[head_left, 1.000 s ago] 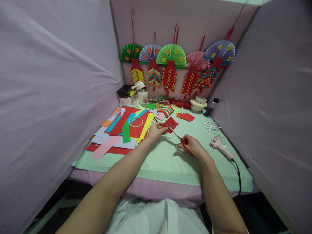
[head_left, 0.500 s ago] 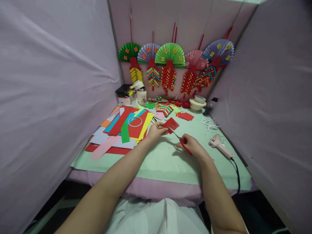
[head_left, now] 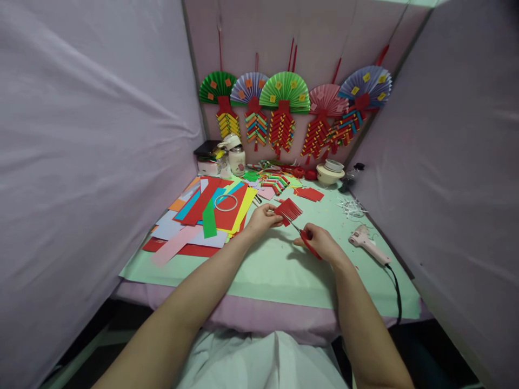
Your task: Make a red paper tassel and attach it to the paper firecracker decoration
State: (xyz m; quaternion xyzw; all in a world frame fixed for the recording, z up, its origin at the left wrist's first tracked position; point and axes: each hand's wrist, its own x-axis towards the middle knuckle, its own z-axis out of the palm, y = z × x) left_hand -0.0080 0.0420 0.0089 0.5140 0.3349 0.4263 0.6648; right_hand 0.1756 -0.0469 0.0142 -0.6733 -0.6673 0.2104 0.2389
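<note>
My left hand [head_left: 264, 219] pinches the left edge of a red paper piece [head_left: 289, 209], whose right side is cut into a thin fringe. In my right hand [head_left: 318, 241] is a pair of red-handled scissors [head_left: 308, 244], fingers in the loops. The scissor blades point up and left and lie at the lower part of the red paper. Both hands are just above the pale green table cover [head_left: 263, 275].
Coloured paper sheets with a white ring [head_left: 226, 202] lie on the left. A pink glue gun [head_left: 371, 246] with a black cord rests at right. Behind stand a cream bottle [head_left: 237, 161] and bowl [head_left: 330, 174]. Fan ornaments [head_left: 284, 92] hang on the back wall.
The view has shifted slightly. The red paper has turned a little in my left hand, and the scissors stay at its lower edge.
</note>
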